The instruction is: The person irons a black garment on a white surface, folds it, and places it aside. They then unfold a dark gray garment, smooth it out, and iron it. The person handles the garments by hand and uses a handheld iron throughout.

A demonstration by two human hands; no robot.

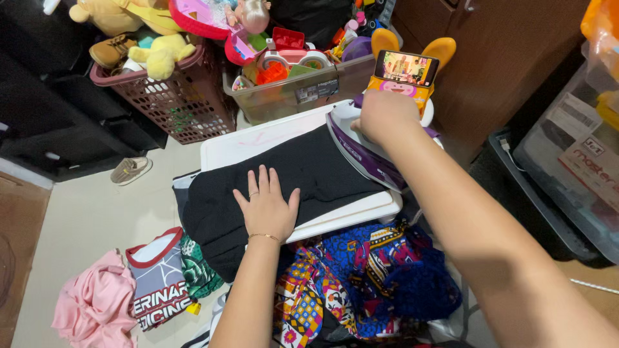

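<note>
Two hands work at the white board point(232, 151). Our left hand point(266, 205) lies flat, fingers spread, on the black cloth point(309, 171), likely to keep it smooth and still. Our right hand point(385, 115) is closed around the iron point(361, 154), which sits at the board's far right, touching the cloth. Plain, dark and matte, the cloth drapes over the board's near-left edge.

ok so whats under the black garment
The black garment lies on a white board, pressed flat by the left hand. Its near edge hangs over colourful clothes. The board's middle is covered, so anything there is hidden.
</note>
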